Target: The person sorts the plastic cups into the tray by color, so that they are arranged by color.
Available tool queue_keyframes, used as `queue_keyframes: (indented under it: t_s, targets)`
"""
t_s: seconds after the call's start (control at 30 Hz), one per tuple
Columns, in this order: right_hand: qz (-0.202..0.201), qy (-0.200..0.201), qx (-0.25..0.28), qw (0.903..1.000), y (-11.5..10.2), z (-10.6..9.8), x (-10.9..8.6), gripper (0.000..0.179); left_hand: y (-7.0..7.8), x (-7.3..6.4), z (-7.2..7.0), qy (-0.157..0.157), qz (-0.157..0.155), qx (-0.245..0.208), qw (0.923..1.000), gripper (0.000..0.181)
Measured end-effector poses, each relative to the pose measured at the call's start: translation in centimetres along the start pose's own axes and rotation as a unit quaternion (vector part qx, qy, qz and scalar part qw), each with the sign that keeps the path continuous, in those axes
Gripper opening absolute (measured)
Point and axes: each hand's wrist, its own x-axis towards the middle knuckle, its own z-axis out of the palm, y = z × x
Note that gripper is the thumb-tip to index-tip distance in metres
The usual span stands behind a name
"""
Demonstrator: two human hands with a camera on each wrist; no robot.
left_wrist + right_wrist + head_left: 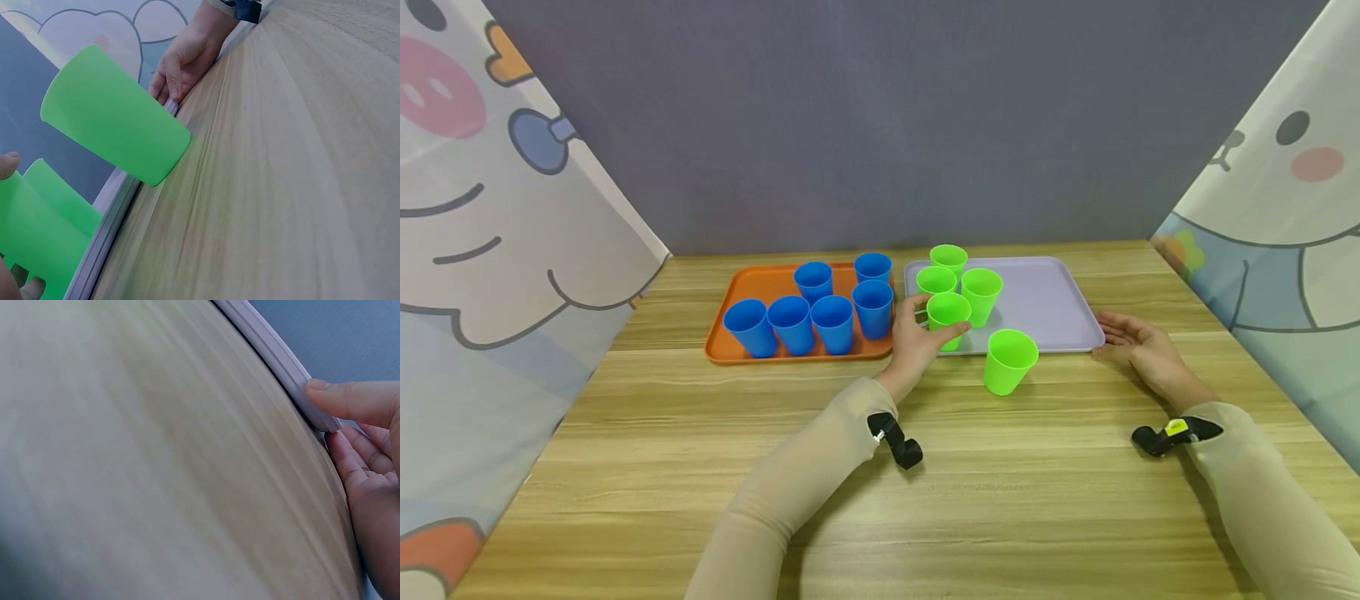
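Note:
My left hand [913, 346] grips a green cup [947, 321], thumb across its near side and fingers at its left. This upright cup is at the front left of the pale purple tray [1037, 304]. Several other green cups stand close behind it on the tray. One more green cup [1009, 363] stands on the table just in front of the tray, seen large as a green cup [115, 119] in the left wrist view. At the tray's front right corner, my right hand [1142, 350] pinches the tray rim [284, 356] between thumb and fingers.
An orange tray [722, 337] lies left of the purple one and bears several upright blue cups [832, 325]. Both trays lie on a wooden table [970, 500]. A grey panel [910, 125] rises behind, with cartoon-printed cloth [490, 275] on both sides.

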Motion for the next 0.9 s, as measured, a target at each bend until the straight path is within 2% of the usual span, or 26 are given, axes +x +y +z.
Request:
queue_keyframes:
  t_s: [0.27,0.47,0.67,0.9]
  targets:
    - [0.002,0.001,-0.005,1.0,0.1,-0.1,0.0,0.057,0.0,-0.1,0.1,0.004,0.005,-0.007,1.0,0.073]
    - [-0.004,-0.002,0.011,0.9999,0.2,0.0,0.0,0.056,0.1,-0.2,0.0,0.015,0.036,-0.02,0.999,0.075]
    - [-0.003,0.002,0.014,0.9999,0.1,0.1,0.0,0.056,1.0,-0.3,-0.6,0.026,0.078,-0.013,0.9966,0.073]
    - [-0.001,0.003,0.008,1.0,0.1,0.0,0.0,0.057,2.2,-0.8,-1.2,0.014,0.094,-0.029,0.995,0.075]
